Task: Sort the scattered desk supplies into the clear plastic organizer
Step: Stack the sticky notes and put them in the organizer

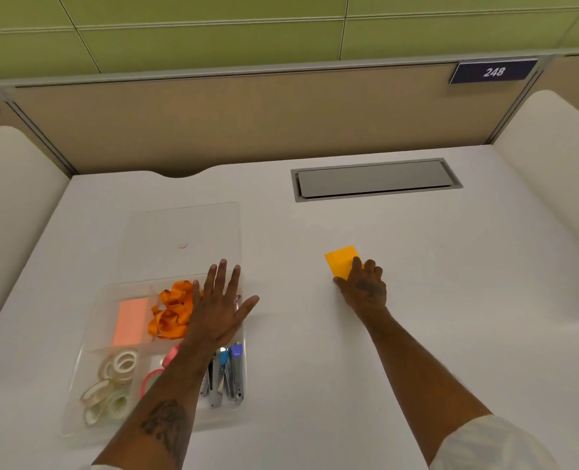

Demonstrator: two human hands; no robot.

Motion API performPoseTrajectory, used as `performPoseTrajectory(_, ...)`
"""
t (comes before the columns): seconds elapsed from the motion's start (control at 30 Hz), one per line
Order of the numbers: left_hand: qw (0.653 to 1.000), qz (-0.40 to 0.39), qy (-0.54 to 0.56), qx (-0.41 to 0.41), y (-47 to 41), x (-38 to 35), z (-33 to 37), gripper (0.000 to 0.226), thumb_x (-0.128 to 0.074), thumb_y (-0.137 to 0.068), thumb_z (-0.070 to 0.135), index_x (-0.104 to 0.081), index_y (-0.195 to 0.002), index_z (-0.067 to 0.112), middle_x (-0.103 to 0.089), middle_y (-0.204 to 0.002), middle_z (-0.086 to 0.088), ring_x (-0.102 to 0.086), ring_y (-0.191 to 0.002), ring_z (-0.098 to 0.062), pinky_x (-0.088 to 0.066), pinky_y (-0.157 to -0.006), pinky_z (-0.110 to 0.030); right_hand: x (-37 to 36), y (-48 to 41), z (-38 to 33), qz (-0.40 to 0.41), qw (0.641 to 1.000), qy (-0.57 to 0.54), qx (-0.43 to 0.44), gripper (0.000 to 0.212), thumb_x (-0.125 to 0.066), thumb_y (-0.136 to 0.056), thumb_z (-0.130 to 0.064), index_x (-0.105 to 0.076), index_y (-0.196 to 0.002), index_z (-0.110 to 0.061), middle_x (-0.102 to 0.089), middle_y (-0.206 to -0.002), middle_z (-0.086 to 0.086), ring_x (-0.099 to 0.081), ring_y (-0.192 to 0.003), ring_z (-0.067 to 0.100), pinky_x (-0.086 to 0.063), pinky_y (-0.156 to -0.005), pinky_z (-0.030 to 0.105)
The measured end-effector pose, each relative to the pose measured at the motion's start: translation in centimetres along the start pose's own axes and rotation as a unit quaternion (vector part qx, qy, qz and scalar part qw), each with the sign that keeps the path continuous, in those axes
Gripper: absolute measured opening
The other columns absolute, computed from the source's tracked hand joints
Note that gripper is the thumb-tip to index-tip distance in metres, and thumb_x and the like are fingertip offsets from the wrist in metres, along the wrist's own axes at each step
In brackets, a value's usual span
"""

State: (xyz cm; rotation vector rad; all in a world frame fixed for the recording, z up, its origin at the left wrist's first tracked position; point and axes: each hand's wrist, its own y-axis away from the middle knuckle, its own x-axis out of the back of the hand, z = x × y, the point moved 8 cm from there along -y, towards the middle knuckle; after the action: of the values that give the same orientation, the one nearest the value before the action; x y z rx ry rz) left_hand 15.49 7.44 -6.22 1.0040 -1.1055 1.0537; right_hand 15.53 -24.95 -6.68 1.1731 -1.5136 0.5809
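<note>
One yellow sticky pad (340,261) lies on the table (417,266), well right of the clear organizer (128,287), and the right hand (366,290) grasps its near edge with curled fingers. The left hand (218,307) hovers flat, fingers spread, over the organizer. It holds one pink pad (130,322), one orange ribbon tangle (171,310), about five white tape rolls (121,364) and several metal staplers (233,371); a wall sign (493,71) reads "248".
</note>
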Motion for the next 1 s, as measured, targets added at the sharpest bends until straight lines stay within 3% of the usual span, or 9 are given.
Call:
performPoseTrajectory(0.27,1.0,0.0,-0.006,0.003,0.1,0.0,0.0,0.086,0.003,-0.082,0.08,0.015,-0.152,0.031,0.022,-0.16,0.002,0.022,-0.147,-0.018,0.008,-0.117,-0.05,-0.2,-0.8,0.6,-0.024,0.987,-0.134,-0.086,0.077,-0.078,-0.076,-0.031,-0.035,-0.134,-0.002,-0.042,-0.128,0.021,-0.039,-0.119,0.039,-0.043,-0.097,0.044)
performPoseTrajectory(0.47,1.0,-0.002,0.01,0.0,0.0,-0.1,0.0,0.088,0.005,-0.08,0.083,0.016,-0.151,0.031,0.024,-0.16,0.003,0.022,-0.147,-0.018,0.011,-0.116,-0.049,-0.2,-0.3,1.6,-0.028,0.98,-0.145,-0.131,0.065,-0.08,-0.072,-0.03,-0.046,-0.121,-0.005,-0.044,-0.122,0.019,-0.038,-0.119,0.037,-0.046,-0.089,0.042)
performPoseTrajectory(0.6,1.0,-0.005,0.009,0.001,0.0,-0.1,0.0,0.09,0.008,-0.077,0.084,0.018,-0.15,0.031,0.025,-0.159,0.003,0.024,-0.146,-0.018,0.013,-0.115,-0.049,0.2,0.4,1.5,0.007,0.986,-0.119,-0.115,0.047,-0.069,-0.082,-0.029,-0.05,-0.118,-0.005,-0.042,-0.123,0.019,-0.038,-0.117,0.038,-0.046,-0.089,0.044)
performPoseTrajectory(0.7,1.0,-0.011,0.003,0.0,0.0,0.0,0.0,0.091,0.01,-0.076,0.084,0.02,-0.15,0.031,0.027,-0.158,0.002,0.024,-0.146,-0.019,0.015,-0.114,-0.048,0.6,0.5,1.4,0.027,0.978,-0.179,-0.105,0.033,-0.061,-0.085,-0.022,-0.055,-0.114,-0.007,-0.052,-0.119,0.019,-0.048,-0.113,0.038,-0.044,-0.089,0.04)
performPoseTrajectory(0.8,1.0,-0.011,0.009,-0.003,0.0,0.1,0.1,0.093,0.01,-0.075,0.085,0.018,-0.15,0.03,0.026,-0.158,0.001,0.022,-0.147,-0.02,0.015,-0.114,-0.047,1.7,0.8,1.5,0.052,0.956,-0.268,-0.11,0.02,-0.062,-0.081,-0.018,-0.06,-0.1,-0.01,-0.066,-0.103,0.015,-0.061,-0.097,0.034,-0.047,-0.077,0.033)
performPoseTrajectory(0.87,1.0,-0.014,0.014,-0.004,-0.1,0.1,0.1,0.094,0.01,-0.074,0.086,0.018,-0.149,0.03,0.025,-0.159,0.001,0.022,-0.146,-0.019,0.015,-0.113,-0.047,2.3,1.2,1.4,0.069,0.94,-0.318,-0.106,0.024,-0.064,-0.079,-0.012,-0.057,-0.102,-0.014,-0.065,-0.097,0.011,-0.061,-0.091,0.032,-0.045,-0.071,0.031)
performPoseTrajectory(1.0,1.0,-0.009,0.002,-0.009,0.3,0.6,-0.1,0.097,0.011,-0.074,0.086,0.014,-0.152,0.028,0.019,-0.161,-0.001,0.019,-0.147,-0.019,0.012,-0.115,-0.048,2.9,2.0,-0.7,0.069,0.916,-0.393,-0.053,0.052,-0.061,-0.079,-0.006,-0.04,-0.124,-0.021,-0.056,-0.101,0.008,-0.056,-0.085,0.027,-0.05,-0.068,0.035)
